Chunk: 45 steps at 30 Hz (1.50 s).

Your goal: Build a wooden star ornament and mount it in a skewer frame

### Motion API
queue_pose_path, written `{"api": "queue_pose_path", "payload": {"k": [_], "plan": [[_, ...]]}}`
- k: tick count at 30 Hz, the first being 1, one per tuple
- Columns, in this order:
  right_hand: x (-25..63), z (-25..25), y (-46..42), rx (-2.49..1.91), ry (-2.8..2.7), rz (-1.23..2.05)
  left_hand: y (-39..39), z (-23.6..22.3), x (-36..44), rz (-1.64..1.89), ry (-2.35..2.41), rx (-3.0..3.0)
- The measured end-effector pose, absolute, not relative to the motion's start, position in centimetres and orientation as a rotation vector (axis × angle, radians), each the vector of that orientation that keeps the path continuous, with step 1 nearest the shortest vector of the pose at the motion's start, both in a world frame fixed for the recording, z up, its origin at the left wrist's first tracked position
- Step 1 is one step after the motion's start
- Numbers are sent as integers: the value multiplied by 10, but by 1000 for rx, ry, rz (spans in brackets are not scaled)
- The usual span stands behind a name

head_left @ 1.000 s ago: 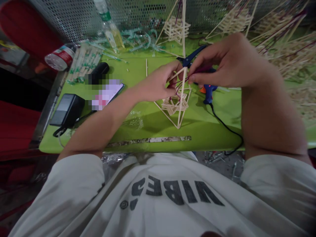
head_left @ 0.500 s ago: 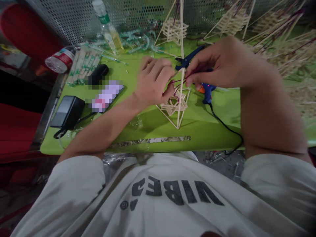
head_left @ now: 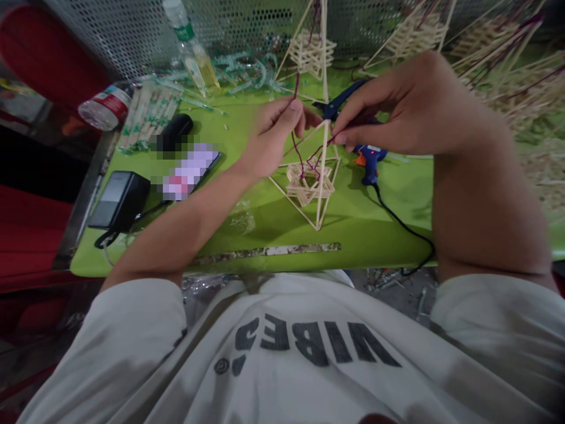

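A wooden stick frame [head_left: 321,194] stands on the green table in front of me, with a small lattice of stacked sticks [head_left: 304,191] inside its base. Purple strings rise from that lattice. My left hand [head_left: 278,129] pinches one purple string [head_left: 296,144] between thumb and finger, and the string's end sticks up above the grip. On the other side of the upright stick, my right hand [head_left: 388,112] is closed on another purple string [head_left: 329,142]. Blue-handled pliers [head_left: 338,103] lie behind the fingers. A blue glue gun [head_left: 371,162] rests under my right hand.
Similar stick frames [head_left: 311,53] stand at the back and right. To the left are a phone [head_left: 189,171], a black adapter [head_left: 119,200], a black cylinder [head_left: 176,131], stick bundles [head_left: 143,115], a jar [head_left: 105,108] and a bottle [head_left: 194,53]. A cable [head_left: 397,221] trails off the front edge.
My left hand has turned and lifted, and the purple string now shows drawn up in its pinch. My right hand has stayed almost in place.
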State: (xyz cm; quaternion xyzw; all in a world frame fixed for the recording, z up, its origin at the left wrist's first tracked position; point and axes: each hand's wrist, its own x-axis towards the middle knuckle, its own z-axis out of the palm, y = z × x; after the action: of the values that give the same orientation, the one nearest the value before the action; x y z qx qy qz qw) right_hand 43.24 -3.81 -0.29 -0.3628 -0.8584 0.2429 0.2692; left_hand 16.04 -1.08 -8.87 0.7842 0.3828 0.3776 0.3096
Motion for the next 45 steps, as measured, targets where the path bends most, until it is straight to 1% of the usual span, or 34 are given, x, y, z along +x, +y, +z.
{"api": "queue_pose_path", "payload": {"k": [3, 6, 8, 13, 18, 23, 28, 32, 39, 42, 45], "plan": [[432, -2, -42, -932, -2296, 644, 0, -80, 152, 856, 777, 1988], [433, -4, -38, -923, -2312, 620, 4, -79, 148, 757, 731, 1915], [434, -7, -33, -891, -2322, 599, 4, -83, 152, 754, 695, 1829], [438, -15, -24, -784, -2344, 489, 8, -100, 171, 890, 472, 1547], [440, -20, -17, -770, -2340, 471, 10, -104, 175, 850, 345, 1437], [439, -20, -13, -736, -2344, 468, 3, -97, 174, 851, 380, 1320], [437, -11, -27, -850, -2389, 476, 1, -90, 176, 932, 474, 1242], [438, -6, -34, -860, -2396, 491, 2, -91, 173, 979, 491, 1204], [442, 15, -48, -1108, -2483, 585, 7, -94, 173, 948, 554, 1097], [442, 21, -54, -1161, -2507, 564, 7, -89, 174, 918, 602, 979], [442, 25, -55, -1226, -2516, 626, 2, -80, 171, 910, 560, 931]]}}
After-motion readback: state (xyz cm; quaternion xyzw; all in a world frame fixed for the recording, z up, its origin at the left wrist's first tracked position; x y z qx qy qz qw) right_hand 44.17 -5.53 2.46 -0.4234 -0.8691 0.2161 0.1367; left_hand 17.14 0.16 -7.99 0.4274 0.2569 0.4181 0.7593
